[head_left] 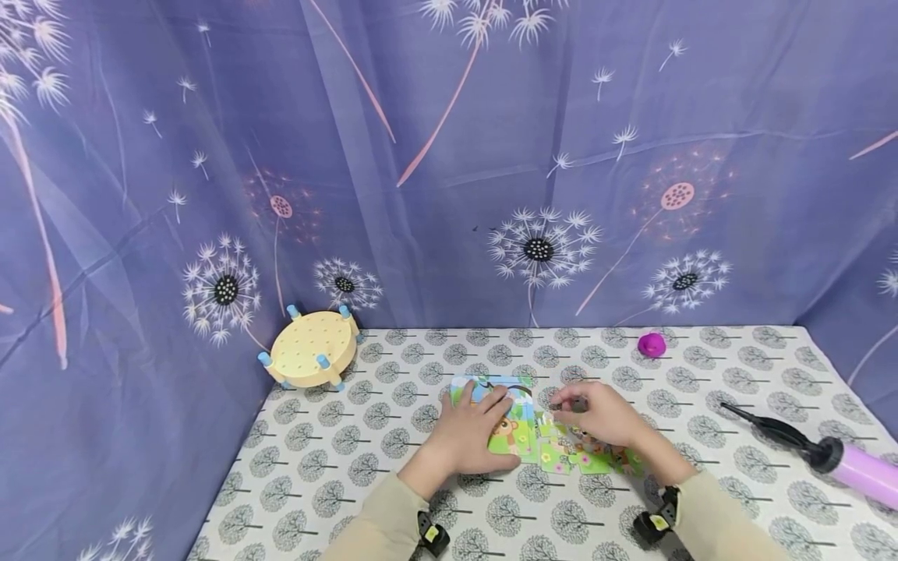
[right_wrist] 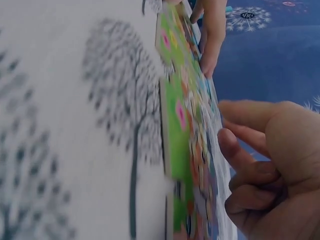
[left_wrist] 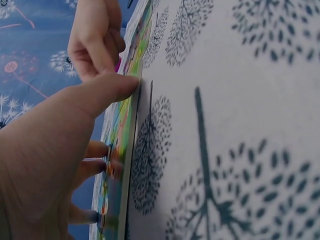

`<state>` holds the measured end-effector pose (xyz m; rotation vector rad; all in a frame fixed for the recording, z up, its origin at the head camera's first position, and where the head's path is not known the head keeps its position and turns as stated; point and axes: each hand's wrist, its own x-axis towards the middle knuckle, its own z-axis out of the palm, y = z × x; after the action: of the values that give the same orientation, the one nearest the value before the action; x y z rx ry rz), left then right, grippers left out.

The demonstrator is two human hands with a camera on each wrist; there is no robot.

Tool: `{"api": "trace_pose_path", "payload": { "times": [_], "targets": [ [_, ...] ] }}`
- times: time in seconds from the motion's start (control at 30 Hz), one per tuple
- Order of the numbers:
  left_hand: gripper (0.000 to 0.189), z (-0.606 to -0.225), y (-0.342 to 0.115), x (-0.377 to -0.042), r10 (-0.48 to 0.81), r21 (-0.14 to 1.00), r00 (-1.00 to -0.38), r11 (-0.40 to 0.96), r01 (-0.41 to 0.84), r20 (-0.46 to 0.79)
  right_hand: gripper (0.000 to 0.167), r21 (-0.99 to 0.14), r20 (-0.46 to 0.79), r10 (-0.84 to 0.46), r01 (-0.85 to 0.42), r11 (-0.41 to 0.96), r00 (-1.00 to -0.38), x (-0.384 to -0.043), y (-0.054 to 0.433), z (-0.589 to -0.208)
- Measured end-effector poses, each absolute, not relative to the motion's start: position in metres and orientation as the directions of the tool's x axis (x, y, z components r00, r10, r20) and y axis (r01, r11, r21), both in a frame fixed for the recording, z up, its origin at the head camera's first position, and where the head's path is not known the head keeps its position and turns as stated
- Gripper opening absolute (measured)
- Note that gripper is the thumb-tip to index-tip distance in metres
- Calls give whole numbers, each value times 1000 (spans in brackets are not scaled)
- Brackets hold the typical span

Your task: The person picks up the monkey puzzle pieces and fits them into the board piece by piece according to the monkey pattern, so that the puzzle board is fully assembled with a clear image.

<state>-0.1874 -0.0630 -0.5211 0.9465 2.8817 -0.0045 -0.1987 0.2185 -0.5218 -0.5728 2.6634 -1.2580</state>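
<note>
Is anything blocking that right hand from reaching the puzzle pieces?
Nothing visible stands between the right hand and the puzzle pieces close to it. The left hand rests to one side, on the picture board, and the purple object sits farther back, out of the way.

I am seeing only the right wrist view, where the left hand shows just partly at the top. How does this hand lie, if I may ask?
Observer: In the head view, the left hand lies with its fingers spread over the picture board.
Operator: Thank you. And to the right of the right hand, is there some object?
Observer: Yes, a lilac pump-like tool with a black nozzle lies at the table's right side.
Operator: Is anything also near the curtain, on the right half of the table?
Observer: A small magenta object sits there; what it is, I cannot tell.
</note>
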Motion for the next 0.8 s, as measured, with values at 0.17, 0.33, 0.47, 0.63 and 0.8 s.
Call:
{"api": "trace_pose_path", "payload": {
  "times": [0.17,0.33,0.47,0.63,0.8],
  "targets": [
    [100,-520,-64,-190,595,41,-798,803,595,-97,33,-759,11,-462,-308,574,-887,-195,227,-524],
    [95,-520,-65,-191,613,59,-784,790,610,-96,33,-687,45,-499,-389,613,-865,-194,228,-524],
    [91,-521,-65,-191,625,75,-776,781,620,-89,33,-653,48,-498,-405,640,-866,-195,226,-523],
    [94,-520,-65,-192,621,84,-778,784,615,-95,45,-629,24,-501,-403,665,-865,-198,225,-522],
    [96,-520,-66,-194,620,72,-778,784,616,-101,44,-604,5,-513,-412,682,-858,-201,223,-520]
  ]
}}
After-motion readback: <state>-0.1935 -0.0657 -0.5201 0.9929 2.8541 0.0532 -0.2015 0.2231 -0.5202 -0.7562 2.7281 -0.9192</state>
